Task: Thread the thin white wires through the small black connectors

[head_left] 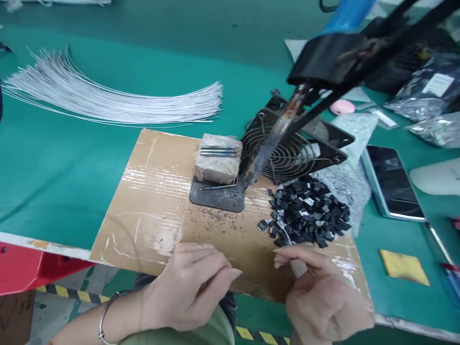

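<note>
My left hand [201, 282] is over the front edge of the cardboard sheet [143, 191], its fingers curled in; what they hold, if anything, is hidden. My right hand [323, 292] is closed around slim metal tweezers [298, 267], whose thin tip points at a pile of small black connectors [309, 211]. Behind the hands, a soldering iron [273, 139] with a blue upper part slants down to a dark metal plate [217, 196]. A pale block [219, 165] sits at the plate's back, with several thin metal rods [218, 151] on top.
A fan with a wire guard [280, 158] stands behind the pile. White wires [125, 105] lie fanned out at back left. To the right are bubble wrap [354, 163], a phone [393, 182], a yellow sponge [404, 267] and plastic bags [424, 91]. Black cables cross overhead.
</note>
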{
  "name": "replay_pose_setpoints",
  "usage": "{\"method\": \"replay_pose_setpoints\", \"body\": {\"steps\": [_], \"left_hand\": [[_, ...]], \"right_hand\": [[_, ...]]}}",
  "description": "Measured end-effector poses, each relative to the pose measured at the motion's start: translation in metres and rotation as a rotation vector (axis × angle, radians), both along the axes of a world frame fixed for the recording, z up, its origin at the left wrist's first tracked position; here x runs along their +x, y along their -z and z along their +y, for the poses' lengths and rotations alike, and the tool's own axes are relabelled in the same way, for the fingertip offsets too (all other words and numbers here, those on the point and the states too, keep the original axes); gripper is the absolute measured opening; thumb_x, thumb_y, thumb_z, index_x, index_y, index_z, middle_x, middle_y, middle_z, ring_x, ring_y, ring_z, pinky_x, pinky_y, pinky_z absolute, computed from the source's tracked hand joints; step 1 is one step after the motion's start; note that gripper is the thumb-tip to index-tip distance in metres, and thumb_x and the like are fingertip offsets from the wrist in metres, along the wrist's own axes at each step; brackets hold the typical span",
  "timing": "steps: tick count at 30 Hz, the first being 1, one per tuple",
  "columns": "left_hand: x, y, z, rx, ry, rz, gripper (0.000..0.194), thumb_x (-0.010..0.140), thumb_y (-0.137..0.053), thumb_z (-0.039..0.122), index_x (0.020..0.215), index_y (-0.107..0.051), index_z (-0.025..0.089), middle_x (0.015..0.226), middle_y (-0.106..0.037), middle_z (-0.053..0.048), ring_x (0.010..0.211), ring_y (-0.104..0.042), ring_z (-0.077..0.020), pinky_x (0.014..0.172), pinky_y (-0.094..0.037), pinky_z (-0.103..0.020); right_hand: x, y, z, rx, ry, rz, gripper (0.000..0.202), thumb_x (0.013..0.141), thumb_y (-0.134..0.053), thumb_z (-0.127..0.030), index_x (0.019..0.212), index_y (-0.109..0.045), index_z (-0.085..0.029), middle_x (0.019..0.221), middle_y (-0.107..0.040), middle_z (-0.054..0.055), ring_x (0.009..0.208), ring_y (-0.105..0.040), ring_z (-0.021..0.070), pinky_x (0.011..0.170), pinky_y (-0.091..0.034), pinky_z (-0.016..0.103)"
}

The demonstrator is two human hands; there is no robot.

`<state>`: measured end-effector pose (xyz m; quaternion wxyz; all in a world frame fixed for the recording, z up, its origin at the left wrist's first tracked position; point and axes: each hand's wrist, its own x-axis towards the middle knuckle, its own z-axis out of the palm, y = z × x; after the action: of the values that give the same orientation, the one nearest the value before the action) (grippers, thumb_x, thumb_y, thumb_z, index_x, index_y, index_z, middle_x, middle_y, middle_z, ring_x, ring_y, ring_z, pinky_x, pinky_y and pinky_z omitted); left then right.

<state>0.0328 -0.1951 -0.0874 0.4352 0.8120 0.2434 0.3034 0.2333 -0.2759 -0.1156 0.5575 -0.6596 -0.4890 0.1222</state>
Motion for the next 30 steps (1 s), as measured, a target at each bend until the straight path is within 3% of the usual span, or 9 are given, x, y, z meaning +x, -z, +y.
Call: {"method": "replay_pose_setpoints", "body": {"steps": [8,17,30], "left_hand": [[0.006,-0.005,-0.004,-0.002,-0.073,0.093,0.027,0.103,-0.043,0.012,0.084,-0.061,0.016,0.064,-0.057,0.001,0.057,-0.051,-0.0108,0.059,-0.038,-0.025],[0.009,-0.005,-0.004,-0.046,-0.102,0.146,0.028,0.104,-0.042,0.011,0.083,-0.061,0.017,0.065,-0.057,0.002,0.058,-0.052,-0.0096,0.061,-0.04,-0.023],[0.007,-0.005,-0.005,-0.035,-0.106,0.165,0.026,0.104,-0.045,0.013,0.085,-0.062,0.018,0.066,-0.06,0.001,0.058,-0.055,-0.0098,0.059,-0.04,-0.023]], "right_hand": [[0.005,-0.001,-0.005,0.043,-0.135,-0.023,0.038,0.109,-0.033,-0.028,0.11,-0.069,-0.016,0.089,-0.068,0.007,0.079,-0.065,0.0192,0.071,-0.05,0.034],[0.003,-0.014,0.001,0.061,-0.159,-0.063,0.038,0.111,-0.031,-0.024,0.104,-0.067,-0.015,0.089,-0.069,0.005,0.078,-0.064,0.0137,0.073,-0.049,0.028],[0.009,-0.011,0.003,0.125,-0.211,-0.089,0.034,0.108,-0.034,-0.018,0.106,-0.068,-0.013,0.087,-0.071,0.007,0.077,-0.065,0.0158,0.07,-0.051,0.029]]}}
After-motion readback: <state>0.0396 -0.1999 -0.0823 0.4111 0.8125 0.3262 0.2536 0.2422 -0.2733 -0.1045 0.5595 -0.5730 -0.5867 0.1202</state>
